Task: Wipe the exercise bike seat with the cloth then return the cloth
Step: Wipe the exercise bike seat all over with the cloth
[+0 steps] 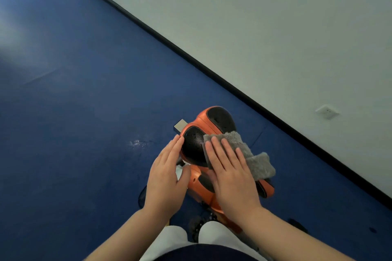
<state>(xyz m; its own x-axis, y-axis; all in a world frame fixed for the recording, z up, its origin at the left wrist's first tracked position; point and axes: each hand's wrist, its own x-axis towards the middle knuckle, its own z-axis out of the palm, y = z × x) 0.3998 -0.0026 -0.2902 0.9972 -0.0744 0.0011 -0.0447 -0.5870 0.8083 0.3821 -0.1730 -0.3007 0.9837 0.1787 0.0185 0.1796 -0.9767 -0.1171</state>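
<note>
The orange and black exercise bike seat [212, 125] sits low in the middle of the head view, its two padded lobes pointing away from me. A fluffy grey cloth [254, 161] lies over the seat's right side. My right hand [230, 172] presses flat on the cloth, fingers spread. Flat against the seat's left edge rests my left hand [166, 176], fingers straight and together, holding nothing. The narrow front part of the seat is partly hidden under my hands.
Blue floor [74, 101] spreads to the left. A pale wall [275, 17] with a black baseboard [191, 57] runs diagonally on the right, with a white socket [327, 111] on it. A metal bracket [179, 125] sticks out left of the seat. My white trouser legs [212, 235] show below.
</note>
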